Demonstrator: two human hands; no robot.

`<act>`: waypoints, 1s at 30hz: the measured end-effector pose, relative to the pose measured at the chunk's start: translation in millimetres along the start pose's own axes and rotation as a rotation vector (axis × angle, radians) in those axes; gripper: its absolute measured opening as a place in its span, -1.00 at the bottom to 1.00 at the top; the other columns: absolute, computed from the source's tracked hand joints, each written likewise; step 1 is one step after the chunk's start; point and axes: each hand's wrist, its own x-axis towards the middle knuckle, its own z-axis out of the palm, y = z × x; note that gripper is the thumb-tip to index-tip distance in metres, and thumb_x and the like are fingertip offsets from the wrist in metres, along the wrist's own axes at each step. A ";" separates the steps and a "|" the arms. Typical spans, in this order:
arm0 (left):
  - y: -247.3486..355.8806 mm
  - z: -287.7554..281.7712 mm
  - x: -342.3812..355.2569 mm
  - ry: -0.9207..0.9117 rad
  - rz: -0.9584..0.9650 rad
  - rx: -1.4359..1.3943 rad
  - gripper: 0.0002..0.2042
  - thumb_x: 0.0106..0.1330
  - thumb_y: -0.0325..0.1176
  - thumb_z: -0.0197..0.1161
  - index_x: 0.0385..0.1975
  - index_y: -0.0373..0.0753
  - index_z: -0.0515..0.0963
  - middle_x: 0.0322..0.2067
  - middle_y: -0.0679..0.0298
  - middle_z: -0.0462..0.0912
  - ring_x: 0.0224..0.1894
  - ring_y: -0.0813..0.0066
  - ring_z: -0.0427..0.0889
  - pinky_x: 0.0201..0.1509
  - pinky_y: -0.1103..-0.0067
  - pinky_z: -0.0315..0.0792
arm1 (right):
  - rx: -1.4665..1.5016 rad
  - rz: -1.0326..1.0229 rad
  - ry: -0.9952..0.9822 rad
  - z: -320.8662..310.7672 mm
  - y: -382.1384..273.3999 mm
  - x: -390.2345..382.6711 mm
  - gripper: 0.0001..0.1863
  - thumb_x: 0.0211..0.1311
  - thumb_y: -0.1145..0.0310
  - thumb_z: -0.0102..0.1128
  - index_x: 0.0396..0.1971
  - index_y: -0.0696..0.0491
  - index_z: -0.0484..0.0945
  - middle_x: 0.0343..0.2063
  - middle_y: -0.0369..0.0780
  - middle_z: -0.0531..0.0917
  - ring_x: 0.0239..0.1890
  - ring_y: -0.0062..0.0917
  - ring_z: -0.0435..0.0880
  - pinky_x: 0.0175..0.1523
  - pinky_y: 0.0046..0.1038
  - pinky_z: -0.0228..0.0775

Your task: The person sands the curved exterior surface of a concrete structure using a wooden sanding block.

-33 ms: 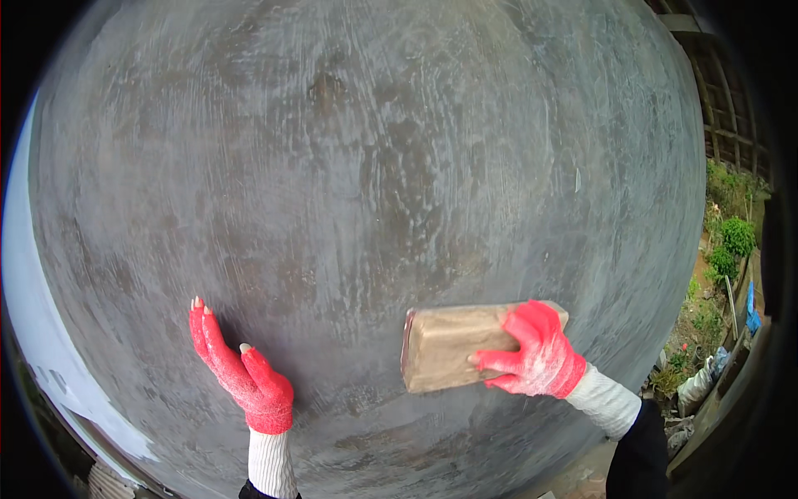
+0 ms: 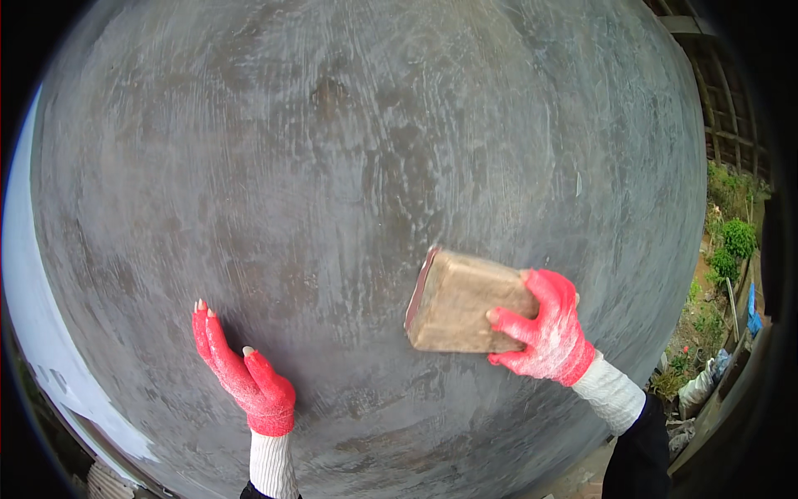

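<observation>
The red-gloved fingers (image 2: 509,320) of the right hand (image 2: 544,333) are closed over the near edge of a tan float block (image 2: 461,303), seemingly rigid, light and best gripped edgewise, pressed against the grey plastered wall (image 2: 349,150), while the left hand (image 2: 241,374) is laid open and flat, empty, on it.

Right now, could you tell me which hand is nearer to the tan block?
Right. The right hand grips the tan block against the grey wall; the left hand rests flat on the wall, apart from it.
</observation>
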 end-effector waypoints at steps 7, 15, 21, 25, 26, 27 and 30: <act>-6.7 -4.0 -4.9 0.019 0.016 -0.019 -0.48 0.50 -0.23 -0.24 0.34 -0.44 0.17 0.38 -0.09 0.18 0.42 -0.04 0.15 0.46 0.22 0.01 | 0.039 -0.280 -0.055 21.5 -30.0 -34.3 -0.13 -0.31 0.07 0.54 0.20 -0.27 0.46 0.17 -0.09 0.36 0.07 -0.12 0.46 0.12 -0.11 0.41; -6.2 -5.4 -4.4 -0.002 0.048 -0.053 -0.50 0.44 -0.29 -0.19 0.28 -0.50 0.23 0.32 -0.20 0.22 0.38 -0.17 0.19 0.43 0.10 0.08 | -0.023 -0.421 -0.207 -21.7 17.1 78.9 -0.13 -0.34 0.04 0.54 0.20 -0.33 0.48 0.20 -0.07 0.35 0.11 -0.14 0.47 0.15 -0.04 0.39; 6.4 1.9 -7.2 0.051 0.056 -0.112 -0.47 0.52 -0.18 -0.27 0.32 -0.46 0.18 0.34 -0.16 0.21 0.38 -0.11 0.20 0.44 0.16 0.05 | -0.240 0.617 0.552 -102.4 99.9 281.0 -0.18 -0.02 -0.08 0.37 0.32 -0.26 0.37 0.32 -0.03 0.25 0.28 -0.08 0.35 0.33 -0.11 0.24; -7.1 -7.3 -10.1 0.040 0.020 -0.089 -0.48 0.50 -0.22 -0.24 0.32 -0.48 0.17 0.35 -0.16 0.19 0.39 -0.11 0.18 0.44 0.16 0.06 | -0.230 -0.051 0.354 -30.3 -9.6 285.6 -0.18 -0.09 -0.09 0.39 0.28 -0.23 0.43 0.27 -0.02 0.28 0.20 -0.11 0.39 0.25 -0.09 0.28; -6.1 -6.4 -8.5 0.049 0.025 -0.093 -0.48 0.50 -0.22 -0.24 0.32 -0.48 0.17 0.35 -0.16 0.19 0.39 -0.11 0.18 0.44 0.16 0.06 | -0.171 -0.259 0.240 -21.8 -33.0 280.4 -0.20 -0.08 -0.10 0.38 0.27 -0.24 0.44 0.26 -0.03 0.28 0.20 -0.14 0.39 0.24 -0.09 0.27; -3.3 -4.8 -7.2 0.034 0.004 -0.097 -0.48 0.40 -0.29 -0.16 0.28 -0.51 0.20 0.32 -0.21 0.20 0.37 -0.17 0.20 0.42 0.11 0.09 | -0.097 -0.449 0.095 -12.9 -54.3 274.7 -0.21 -0.07 -0.11 0.38 0.26 -0.25 0.45 0.26 -0.04 0.28 0.19 -0.16 0.39 0.24 -0.10 0.27; -8.9 -3.2 -5.3 0.014 0.021 -0.112 -0.47 0.28 -0.37 -0.07 0.23 -0.54 0.24 0.29 -0.25 0.22 0.35 -0.24 0.21 0.40 0.06 0.12 | -0.200 -0.389 0.179 -22.6 -46.9 301.7 -0.21 -0.03 -0.14 0.34 0.28 -0.25 0.43 0.25 -0.06 0.30 0.20 -0.17 0.40 0.25 -0.14 0.28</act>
